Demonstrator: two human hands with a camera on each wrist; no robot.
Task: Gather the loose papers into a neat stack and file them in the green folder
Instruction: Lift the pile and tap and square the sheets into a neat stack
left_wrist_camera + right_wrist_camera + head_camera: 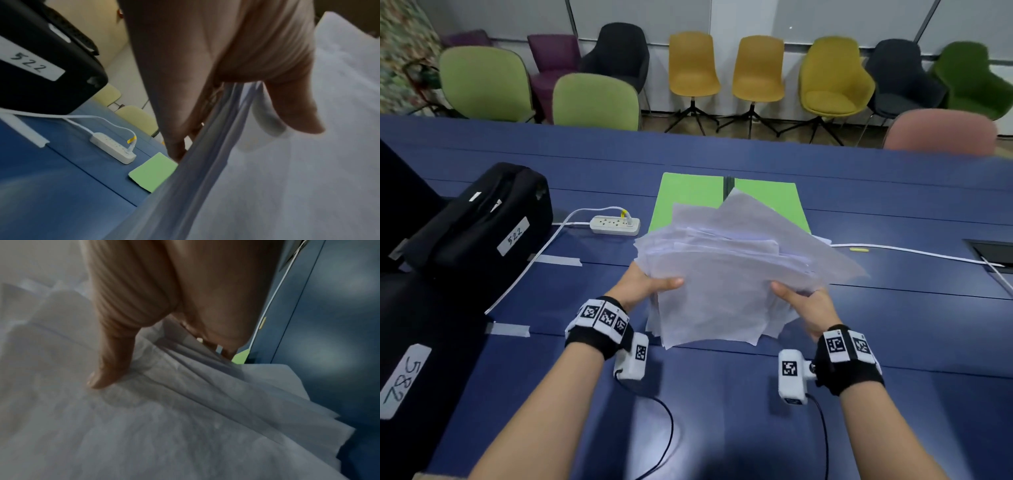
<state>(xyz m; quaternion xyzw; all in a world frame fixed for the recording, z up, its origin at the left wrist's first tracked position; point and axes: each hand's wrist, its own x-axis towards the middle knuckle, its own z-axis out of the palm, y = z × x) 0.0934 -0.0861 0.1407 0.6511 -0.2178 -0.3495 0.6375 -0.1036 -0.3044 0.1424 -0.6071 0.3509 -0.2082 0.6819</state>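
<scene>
An untidy bundle of white papers [732, 270] hangs above the blue table [722, 411], its sheets fanned at different angles. My left hand [650, 284] grips the bundle's left edge, thumb on top and fingers under it. My right hand [798, 301] grips the right edge the same way. The green folder [688, 195] lies open flat behind the bundle, partly hidden by it. In the left wrist view my thumb [294, 110] presses the papers [287, 186], with a folder corner [154, 172] past them. In the right wrist view the thumb [111, 363] lies on the fanned papers [164, 418].
A white power strip [614, 225] with its cable lies left of the folder. Black cases labelled 522 [482, 219] and 582 [410, 377] stand at the left. A white cable [914, 251] runs to a floor box at the right. Chairs line the far side.
</scene>
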